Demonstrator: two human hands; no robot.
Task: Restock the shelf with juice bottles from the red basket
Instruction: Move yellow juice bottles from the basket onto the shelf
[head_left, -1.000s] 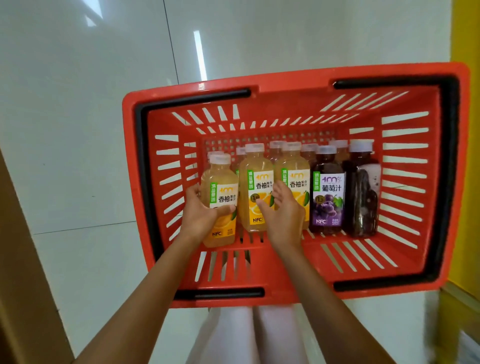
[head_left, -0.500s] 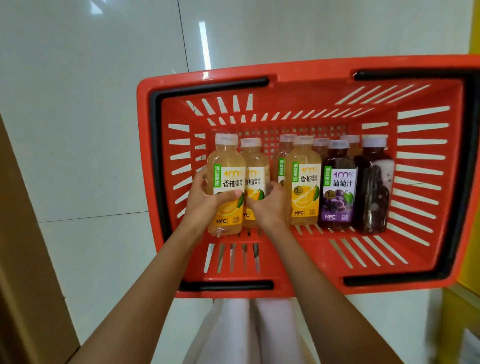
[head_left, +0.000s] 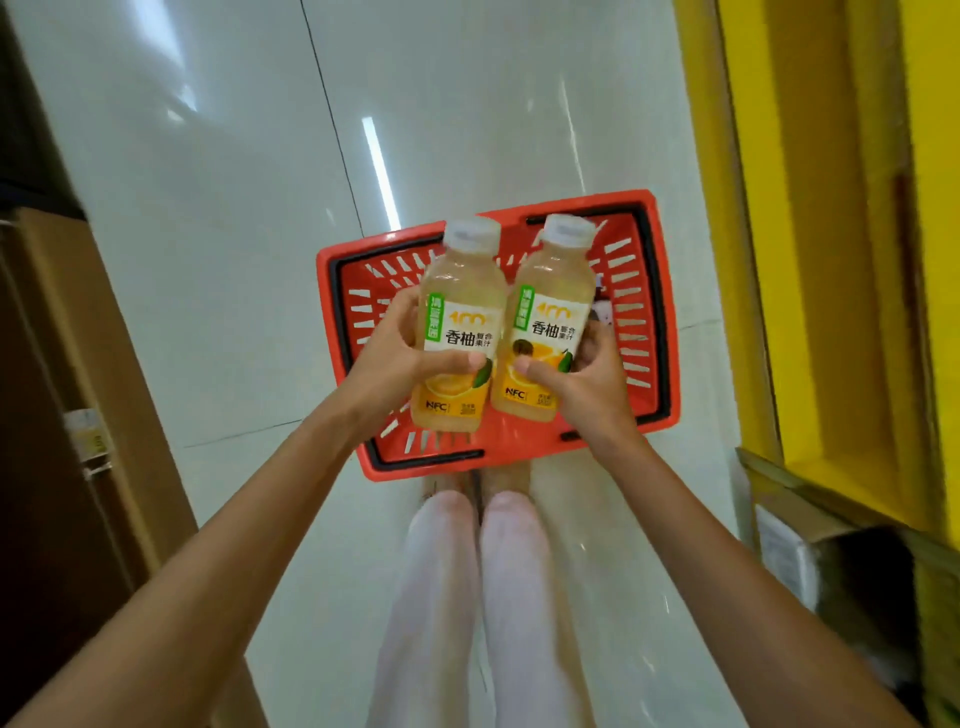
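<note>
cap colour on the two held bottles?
White, on both bottles; head view shows it.

red basket (head_left: 660, 312): red, black rim
juice bottles (head_left: 460, 332): pale yellow, white caps, white-orange-green labels
floor (head_left: 234, 208): glossy white

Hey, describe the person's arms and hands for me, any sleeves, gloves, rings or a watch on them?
Both forearms are bare as far as the view shows, with no sleeves in sight. The left hand and right hand wear no gloves, and no rings, watch or bracelets show on the fingers or wrists. The nails look short and unpainted. Below, the legs are in pale pink trousers.
</note>
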